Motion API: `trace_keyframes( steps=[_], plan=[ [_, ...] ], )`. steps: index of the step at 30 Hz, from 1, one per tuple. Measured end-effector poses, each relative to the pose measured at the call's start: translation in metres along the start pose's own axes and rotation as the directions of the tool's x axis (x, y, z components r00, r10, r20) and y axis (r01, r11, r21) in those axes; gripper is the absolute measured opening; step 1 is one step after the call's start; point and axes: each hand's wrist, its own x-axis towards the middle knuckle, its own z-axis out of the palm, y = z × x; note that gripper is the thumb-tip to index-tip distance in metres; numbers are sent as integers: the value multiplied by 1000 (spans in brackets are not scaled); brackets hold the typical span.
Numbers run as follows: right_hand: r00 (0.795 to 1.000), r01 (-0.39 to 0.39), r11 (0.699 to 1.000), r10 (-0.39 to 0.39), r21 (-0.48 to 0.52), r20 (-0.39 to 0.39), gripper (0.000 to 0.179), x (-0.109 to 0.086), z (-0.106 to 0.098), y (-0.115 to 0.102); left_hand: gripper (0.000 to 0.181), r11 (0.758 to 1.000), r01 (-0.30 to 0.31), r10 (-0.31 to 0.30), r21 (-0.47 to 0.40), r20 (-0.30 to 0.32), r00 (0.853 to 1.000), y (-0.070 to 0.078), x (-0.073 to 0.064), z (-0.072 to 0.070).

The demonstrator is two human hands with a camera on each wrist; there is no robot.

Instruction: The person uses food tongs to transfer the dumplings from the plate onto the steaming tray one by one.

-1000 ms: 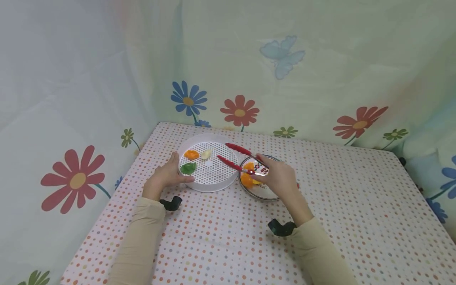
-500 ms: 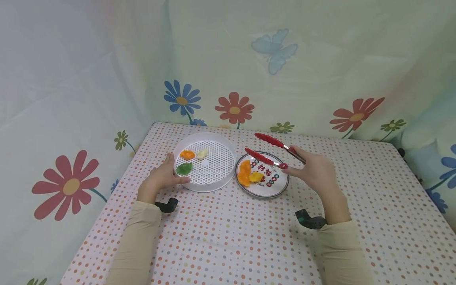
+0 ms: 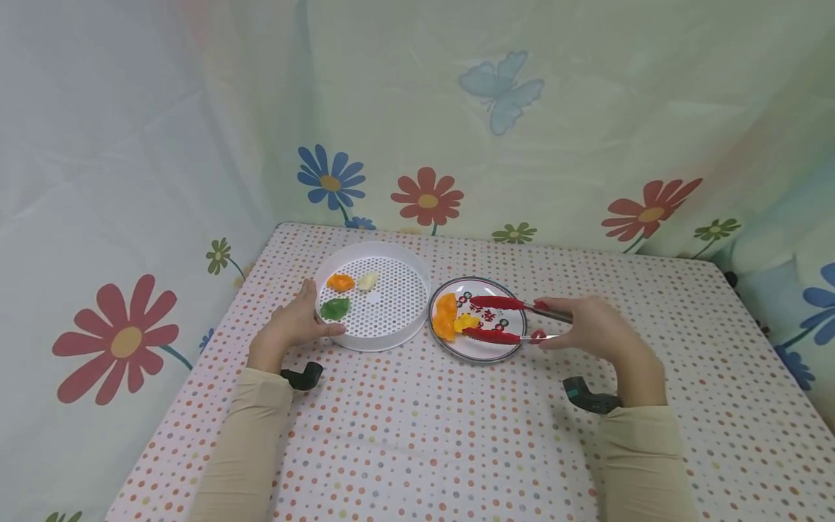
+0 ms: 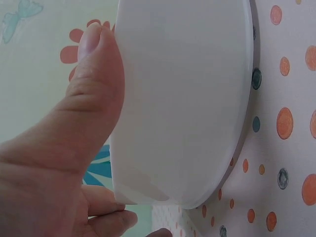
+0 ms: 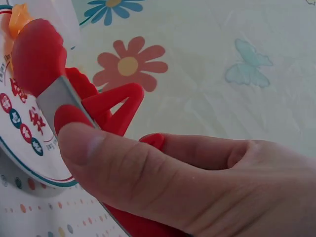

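Observation:
A white round steamer basket [image 3: 372,251] with a perforated base lies at the left; an orange piece [image 3: 341,283], a pale piece [image 3: 368,281] and a green piece [image 3: 335,309] sit inside. My left hand [image 3: 293,326] grips its near-left side; the left wrist view shows the thumb along the rim of the basket wall [image 4: 182,98]. In my right hand [image 3: 596,330] are red-tipped tongs [image 3: 492,336], their arms spread above the decorated plate [image 3: 479,358]. One tip is at the yellow piece [image 3: 465,322], beside orange pieces [image 3: 446,317]; contact cannot be told.
The plate stands just right of the basket. A dotted cloth [image 3: 417,442] covers the table. Behind it hangs a flowered curtain [image 3: 561,159], and another side of it [image 3: 130,188] closes off the left.
My right hand moved right from over the basket's edge, then lowered the tongs over the plate, their tips now around the plate's middle. My left hand stays on the basket.

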Motion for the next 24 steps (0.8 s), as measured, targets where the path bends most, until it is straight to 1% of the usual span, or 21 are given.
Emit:
trace_keyframes(
  steps=[2,7,12,17,20,24],
  plan=[
    [1000,4,1000,-4,2,14,86,2,3,0,126,1000,3,-3,2,-1,1000,-1,0,0],
    [1000,20,1000,-20,2,13,79,5,9,-2,126,1000,4,-4,9,-1,1000,-1,0,0],
    [1000,9,1000,-8,-5,24,78,9,14,-1,126,1000,-3,3,25,1,1000,-1,0,0],
    [999,-26,1000,25,16,29,78,10,16,7,125,999,-11,11,37,3,1000,0,0,0],
    [999,-51,998,50,23,17,76,11,15,12,124,999,-9,9,41,3,1000,0,-1,-1],
    [998,-60,998,60,6,-5,78,11,13,17,124,999,-2,2,44,5,1000,0,0,-1]
  ],
)
